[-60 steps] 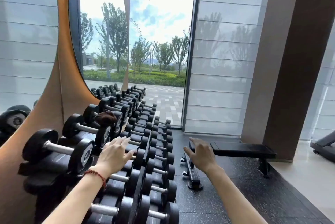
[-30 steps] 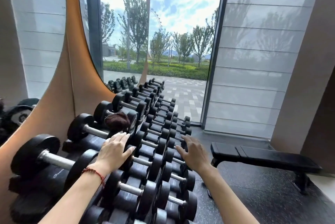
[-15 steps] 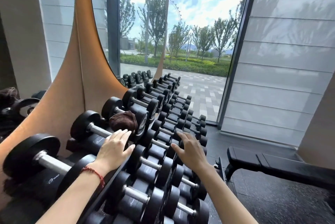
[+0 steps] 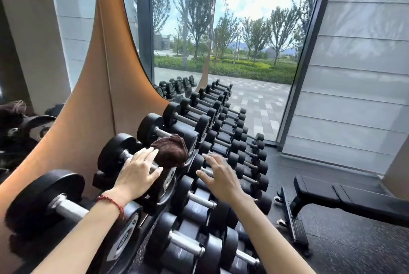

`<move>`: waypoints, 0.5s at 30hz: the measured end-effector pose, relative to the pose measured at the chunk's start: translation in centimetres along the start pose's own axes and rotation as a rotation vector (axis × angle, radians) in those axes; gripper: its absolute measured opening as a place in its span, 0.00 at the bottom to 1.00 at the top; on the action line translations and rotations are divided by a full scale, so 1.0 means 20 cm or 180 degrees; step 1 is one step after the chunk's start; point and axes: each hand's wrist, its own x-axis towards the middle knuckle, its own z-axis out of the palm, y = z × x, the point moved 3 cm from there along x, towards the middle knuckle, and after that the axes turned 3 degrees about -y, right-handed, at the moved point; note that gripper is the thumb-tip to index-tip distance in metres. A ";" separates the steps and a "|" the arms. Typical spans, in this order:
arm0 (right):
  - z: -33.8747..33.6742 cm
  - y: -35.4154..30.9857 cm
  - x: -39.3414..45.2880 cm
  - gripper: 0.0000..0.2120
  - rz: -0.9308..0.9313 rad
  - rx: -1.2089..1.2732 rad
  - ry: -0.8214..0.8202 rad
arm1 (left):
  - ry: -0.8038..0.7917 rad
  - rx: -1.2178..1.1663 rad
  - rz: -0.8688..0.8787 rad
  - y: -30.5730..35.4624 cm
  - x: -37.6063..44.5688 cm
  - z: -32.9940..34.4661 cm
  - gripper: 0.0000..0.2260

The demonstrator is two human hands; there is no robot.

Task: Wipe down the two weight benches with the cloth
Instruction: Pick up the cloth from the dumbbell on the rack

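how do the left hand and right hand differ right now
The left hand reaches the brown cloth lying on a large dumbbell, its fingertips at the cloth's edge; the right hand hovers over the smaller dumbbells, apart from the cloth. The left wrist wears a red bracelet; the right wrist is bare. The left fingers lie close together; the right fingers are spread. Both are open, palms down, holding nothing.

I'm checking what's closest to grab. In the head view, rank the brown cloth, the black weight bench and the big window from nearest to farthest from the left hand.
1. Brown cloth: on a dumbbell, right at the left hand's fingertips.
2. Black weight bench: on the floor, far right.
3. Big window: beyond the rack's far end.
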 end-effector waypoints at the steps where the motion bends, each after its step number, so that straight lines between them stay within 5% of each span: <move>1: 0.03 -0.02 0.03 0.27 -0.0020 0.0026 -0.0009 | -0.0001 -0.0006 -0.0010 -0.03 0.02 0.00 0.25; 15: 0.39 -0.23 0.40 0.30 -0.0598 0.0161 0.0028 | -0.0156 -0.0033 -0.0017 -0.37 0.21 0.13 0.25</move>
